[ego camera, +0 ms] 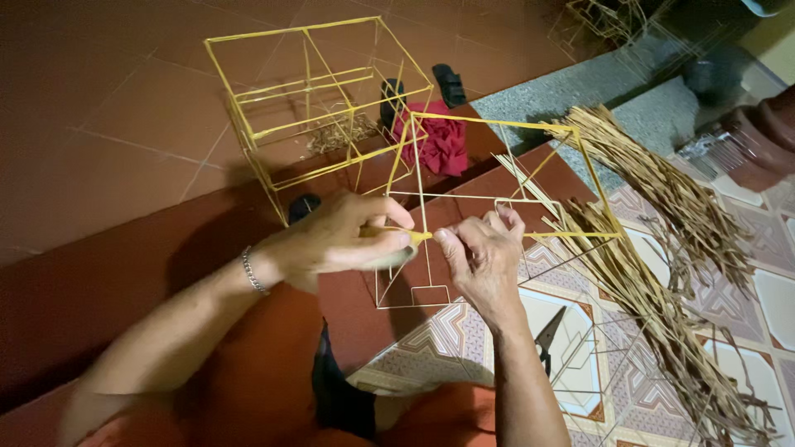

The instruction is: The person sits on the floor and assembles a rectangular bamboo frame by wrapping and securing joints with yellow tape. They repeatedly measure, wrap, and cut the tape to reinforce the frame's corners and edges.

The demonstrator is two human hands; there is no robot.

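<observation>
While we watch from above, the left hand (335, 240) and right hand (484, 252) meet at one joint of a stick frame (497, 203) held over the floor — fingers of both pinching a yellow strip (416, 237) there. We judge the frame light, springy, easily snapped; best held at joints. Scissors (548, 335) lie near.

Tiled floor (770, 306), scissors (548, 335), dry straw bundles (662, 273), red cloth (439, 141)

You've got no packages, labels, signs or screens anywhere here; nothing of that kind to mark in this view.
</observation>
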